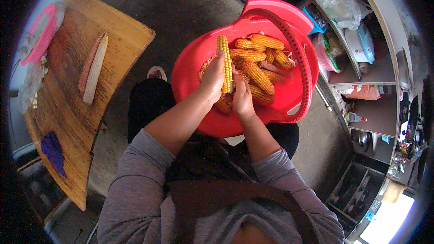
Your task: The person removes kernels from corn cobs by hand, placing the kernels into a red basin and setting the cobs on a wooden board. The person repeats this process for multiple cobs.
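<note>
My left hand (213, 78) is closed around an upright ear of yellow corn (224, 62), held over a red plastic basket (190, 64) on my lap. Close beside its lower end is my right hand (242, 96), its fingers curled; whether they grip the ear is hard to tell. Inside the basket lie several orange-yellow corn ears (259, 78), with loose kernels (205, 67) partly hidden behind my left hand. The basket's perforated red handle (300, 61) arches over the right side.
On the wooden table (125, 37) at left lie a pale bare corncob (96, 71) and a reddish one (89, 67) side by side, a purple cloth (53, 152) and a pink basket (42, 35). Open shelves (366, 74) with bags and containers curve along the right.
</note>
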The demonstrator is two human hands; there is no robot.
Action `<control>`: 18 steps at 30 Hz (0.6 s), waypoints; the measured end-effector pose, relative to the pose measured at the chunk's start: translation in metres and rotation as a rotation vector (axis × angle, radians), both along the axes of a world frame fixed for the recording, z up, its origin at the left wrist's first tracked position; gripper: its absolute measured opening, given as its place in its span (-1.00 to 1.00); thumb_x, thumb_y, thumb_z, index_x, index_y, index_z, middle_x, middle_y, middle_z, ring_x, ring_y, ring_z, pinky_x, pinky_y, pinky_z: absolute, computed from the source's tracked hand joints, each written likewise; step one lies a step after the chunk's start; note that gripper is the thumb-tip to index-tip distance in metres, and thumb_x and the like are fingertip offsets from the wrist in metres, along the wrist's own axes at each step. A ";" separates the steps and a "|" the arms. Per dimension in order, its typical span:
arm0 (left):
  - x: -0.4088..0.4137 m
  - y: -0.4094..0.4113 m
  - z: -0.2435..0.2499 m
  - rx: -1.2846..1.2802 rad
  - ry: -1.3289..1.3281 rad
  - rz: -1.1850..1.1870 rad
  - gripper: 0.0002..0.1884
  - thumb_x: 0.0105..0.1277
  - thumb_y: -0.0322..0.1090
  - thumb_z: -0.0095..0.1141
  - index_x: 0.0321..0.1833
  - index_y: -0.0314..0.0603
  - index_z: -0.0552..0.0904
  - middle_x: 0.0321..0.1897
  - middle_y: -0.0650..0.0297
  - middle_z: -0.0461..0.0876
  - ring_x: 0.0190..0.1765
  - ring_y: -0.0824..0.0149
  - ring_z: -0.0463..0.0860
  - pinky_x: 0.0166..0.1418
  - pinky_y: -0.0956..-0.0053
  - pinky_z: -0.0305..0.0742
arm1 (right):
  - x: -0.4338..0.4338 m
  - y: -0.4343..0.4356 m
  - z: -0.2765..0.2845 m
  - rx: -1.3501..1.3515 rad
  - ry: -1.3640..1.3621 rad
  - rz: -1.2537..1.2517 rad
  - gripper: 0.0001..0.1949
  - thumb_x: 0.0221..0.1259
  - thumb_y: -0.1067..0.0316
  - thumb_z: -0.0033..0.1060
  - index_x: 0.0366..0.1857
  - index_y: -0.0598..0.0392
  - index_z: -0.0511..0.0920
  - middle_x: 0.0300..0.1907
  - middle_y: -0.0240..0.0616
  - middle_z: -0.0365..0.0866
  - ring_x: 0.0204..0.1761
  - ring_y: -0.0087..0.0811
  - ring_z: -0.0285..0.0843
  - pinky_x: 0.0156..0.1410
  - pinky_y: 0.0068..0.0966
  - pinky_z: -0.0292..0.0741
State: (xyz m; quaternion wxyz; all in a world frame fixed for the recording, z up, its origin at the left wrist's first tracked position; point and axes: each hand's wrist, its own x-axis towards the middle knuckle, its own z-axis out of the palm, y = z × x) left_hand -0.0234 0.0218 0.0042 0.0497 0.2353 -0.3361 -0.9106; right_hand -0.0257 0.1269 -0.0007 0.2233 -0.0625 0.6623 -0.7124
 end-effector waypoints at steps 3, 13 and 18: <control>0.002 0.002 0.008 0.017 -0.049 -0.018 -0.62 0.36 0.04 -0.21 -0.26 -0.16 0.46 -0.48 0.26 0.52 -0.42 0.39 0.53 -0.27 0.49 0.47 | 0.002 -0.007 0.032 -0.056 0.021 0.006 -0.54 0.39 0.08 -0.44 0.00 0.28 0.40 0.00 -0.19 0.43 0.05 -0.43 0.34 0.21 -0.53 0.21; 0.005 0.008 0.012 -0.009 0.012 -0.061 -0.55 0.34 0.10 -0.23 -0.25 -0.20 0.45 -0.44 0.17 0.57 -0.40 0.36 0.55 -0.26 0.47 0.49 | 0.000 -0.002 0.017 0.131 0.149 0.117 -0.61 0.25 0.08 0.01 -0.11 0.26 0.44 -0.24 -0.26 0.48 -0.15 -0.47 0.37 0.03 -0.53 0.31; 0.005 0.007 0.015 -0.078 0.052 -0.071 -0.52 0.33 0.14 -0.23 -0.24 -0.21 0.44 -0.45 0.16 0.57 -0.40 0.36 0.55 -0.25 0.44 0.49 | 0.002 -0.003 0.016 0.098 0.203 0.066 -0.70 0.33 0.19 -0.10 -0.12 0.23 0.46 -0.28 -0.27 0.49 -0.20 -0.47 0.39 -0.02 -0.53 0.35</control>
